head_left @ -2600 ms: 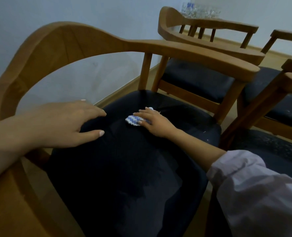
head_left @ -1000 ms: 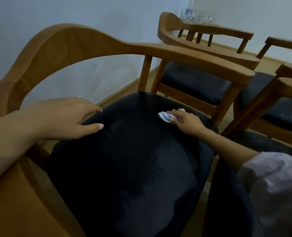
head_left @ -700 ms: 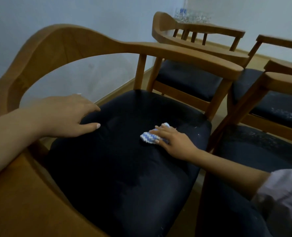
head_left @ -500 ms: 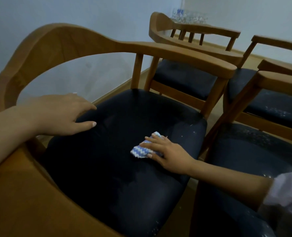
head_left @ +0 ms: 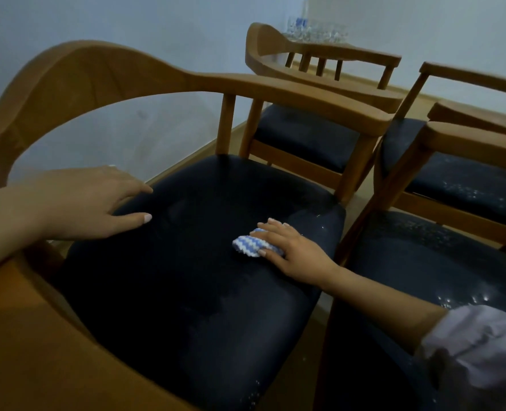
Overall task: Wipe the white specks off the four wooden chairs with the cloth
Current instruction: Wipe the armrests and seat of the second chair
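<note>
Pressing down, the right hand [head_left: 293, 250] lays nearly straight fingers over the wadded blue-and-white cloth [head_left: 246, 246], thumb against its near edge, on the right part of the nearest chair's [head_left: 112, 72] dark seat [head_left: 186, 292]. White specks [head_left: 320, 225] dot the seat just beyond the fingers, near the armrest post [head_left: 355, 170]. The left hand [head_left: 91, 203] rests flat and spread on the seat's left edge, holding nothing. The right chair [head_left: 424, 262] and far-right chair [head_left: 468, 185] have speckled seats. The back chair [head_left: 305, 137] stands behind, with glasses [head_left: 317, 31] beyond it.
</note>
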`<action>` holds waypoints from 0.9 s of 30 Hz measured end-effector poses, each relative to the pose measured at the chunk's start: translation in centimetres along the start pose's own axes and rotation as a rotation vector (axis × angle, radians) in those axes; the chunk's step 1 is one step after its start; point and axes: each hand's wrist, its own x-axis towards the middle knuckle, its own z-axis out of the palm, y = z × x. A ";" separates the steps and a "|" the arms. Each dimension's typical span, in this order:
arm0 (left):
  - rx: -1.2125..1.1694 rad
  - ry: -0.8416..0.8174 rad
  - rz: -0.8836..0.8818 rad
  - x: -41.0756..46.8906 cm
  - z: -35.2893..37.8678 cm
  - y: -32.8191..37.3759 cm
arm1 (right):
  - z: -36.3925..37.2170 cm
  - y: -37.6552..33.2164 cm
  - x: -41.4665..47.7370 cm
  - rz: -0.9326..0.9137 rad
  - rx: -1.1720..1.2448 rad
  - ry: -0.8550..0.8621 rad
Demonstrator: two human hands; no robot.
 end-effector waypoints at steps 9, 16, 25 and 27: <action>-0.064 0.023 0.012 0.2 0.8 -1.0 | -3.0 7.3 0.8 0.270 0.036 0.117; -0.073 0.018 0.014 -0.1 0.0 -0.3 | -4.6 11.0 1.5 0.486 0.066 0.211; -0.045 0.059 0.068 0.7 -0.3 0.8 | -3.9 8.7 0.7 0.434 0.138 0.238; -0.035 0.030 0.067 0.8 -0.4 1.0 | -3.5 7.3 -0.1 0.358 0.117 0.194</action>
